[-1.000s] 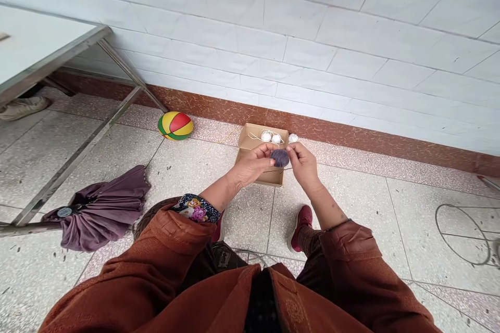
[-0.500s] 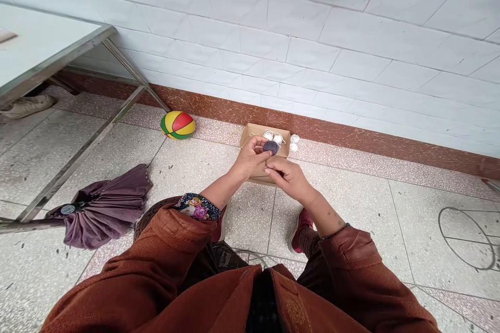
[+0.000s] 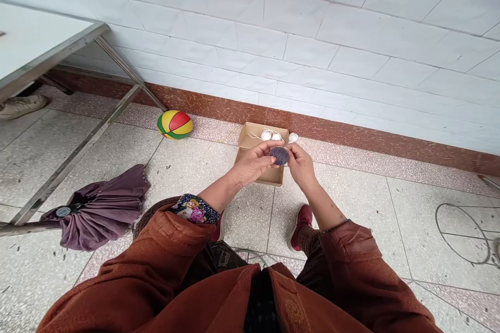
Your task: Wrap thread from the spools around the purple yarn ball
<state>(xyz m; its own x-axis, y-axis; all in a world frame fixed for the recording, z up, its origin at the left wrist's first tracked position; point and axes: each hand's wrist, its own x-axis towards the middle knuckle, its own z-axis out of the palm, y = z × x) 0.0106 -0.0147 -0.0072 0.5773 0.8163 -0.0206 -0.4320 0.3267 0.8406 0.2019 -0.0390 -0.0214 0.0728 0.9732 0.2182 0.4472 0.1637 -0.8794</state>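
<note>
Left hand (image 3: pixel 250 164), fingers curled, holds the grey ball (image 3: pixel 279 156) over the box (image 3: pixel 245 140); right hand (image 3: pixel 301 165), fingers bunched at its edge, grip indistinct. The ball appears mostly wound; any loose strand cannot be made out. White balls (image 3: pixel 266 135) lie in and beside the box.

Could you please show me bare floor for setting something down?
Nearly bare: floor between the right shoe and wire frame, and between both shoes. Crowded: around the box, with white balls, left hand, right hand, and grey yarn.
</note>
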